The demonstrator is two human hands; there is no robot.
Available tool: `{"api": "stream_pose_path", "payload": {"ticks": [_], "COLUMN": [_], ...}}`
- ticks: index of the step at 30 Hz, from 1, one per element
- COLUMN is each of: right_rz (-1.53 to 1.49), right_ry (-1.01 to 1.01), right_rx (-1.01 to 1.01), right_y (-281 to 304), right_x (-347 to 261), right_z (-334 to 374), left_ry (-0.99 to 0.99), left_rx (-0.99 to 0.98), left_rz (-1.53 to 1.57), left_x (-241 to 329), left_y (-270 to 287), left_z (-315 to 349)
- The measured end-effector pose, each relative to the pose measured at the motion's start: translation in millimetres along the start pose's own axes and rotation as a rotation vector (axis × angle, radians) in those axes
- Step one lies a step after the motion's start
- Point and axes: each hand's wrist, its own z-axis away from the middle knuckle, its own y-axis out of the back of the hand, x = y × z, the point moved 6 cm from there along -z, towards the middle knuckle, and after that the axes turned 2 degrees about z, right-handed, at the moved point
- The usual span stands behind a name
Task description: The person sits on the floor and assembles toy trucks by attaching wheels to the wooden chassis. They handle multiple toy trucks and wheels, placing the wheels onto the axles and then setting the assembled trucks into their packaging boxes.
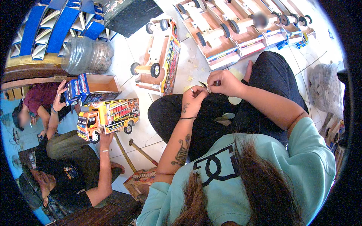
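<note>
My left hand (pixel 194 99) and my right hand (pixel 225 83) meet above my crossed legs, fingertips pinched together. Between them is something small and pale with a dark, pointed bit beside it; what it is I cannot make out. Pale paper scraps (pixel 228 116) lie on my dark trousers below. Just beyond my hands a toy truck (pixel 170 64) with orange printed sides is turned over on the floor, its wheels and bare wood underside upward. Several more upturned toy trucks (pixel 211 49) stand in a row at the far right.
At left a co-worker's hands hold an orange toy truck (pixel 120 116) and a blue toy truck (pixel 98 87). A clear plastic jar (pixel 87 55) stands behind them. A hammer (pixel 142 151) lies near my left elbow. A filled plastic bag (pixel 325 88) sits at right.
</note>
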Motion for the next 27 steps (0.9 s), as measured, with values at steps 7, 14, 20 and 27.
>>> {"api": "stream_pose_path", "payload": {"ticks": [7,14,20,27], "right_rz": [-0.033,0.079,0.076,0.324], "right_ry": [-0.03,-0.016,0.006,-0.323], "right_rx": [-0.033,-0.036,-0.055,-0.158], "right_y": [-1,-2,-3,-2], "right_x": [7,-3,-6,24], "right_z": [0,-1,0,0], "left_ry": [0.065,-0.126,-0.12,-0.134], "left_rx": [0.016,0.098,0.101,0.188], "left_rz": [0.172,-0.228,-0.247,-0.091], "left_x": [-8,16,15,6], "left_y": [1,-2,0,16], "left_z": [1,7,7,10]}}
